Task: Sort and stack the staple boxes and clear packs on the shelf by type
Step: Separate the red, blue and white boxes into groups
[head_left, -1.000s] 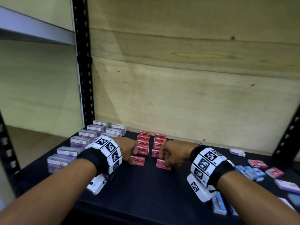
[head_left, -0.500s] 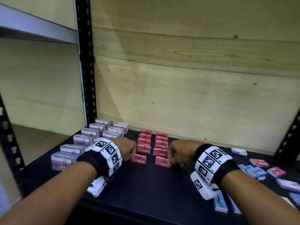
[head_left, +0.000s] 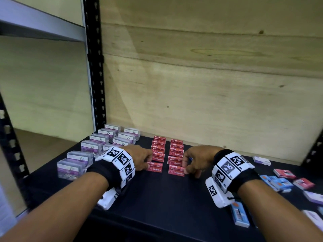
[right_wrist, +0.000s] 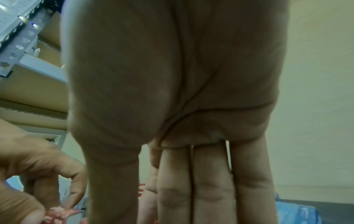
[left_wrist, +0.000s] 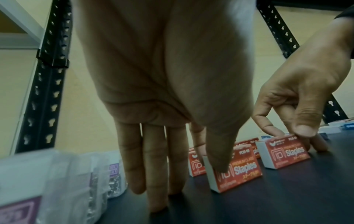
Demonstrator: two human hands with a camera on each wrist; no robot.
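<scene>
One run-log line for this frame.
left hand: holds front-left red staple box | right hand: holds front-right red staple box | clear packs: rowed left

Red printed cardboard staple boxes (head_left: 154, 167) at the left fingertips (left_wrist: 155, 201): matt faces, plain grey card ends. Clear glossy plastic packs (head_left: 71, 168) beside those fingers, holding shiny metal clips. Black shelf surface (head_left: 166, 194) beneath: smooth, matt. Pale wooden back panel (head_left: 209, 84) beyond the fingers: visible grain, unfinished. Black perforated metal upright (head_left: 94, 67): painted.
</scene>
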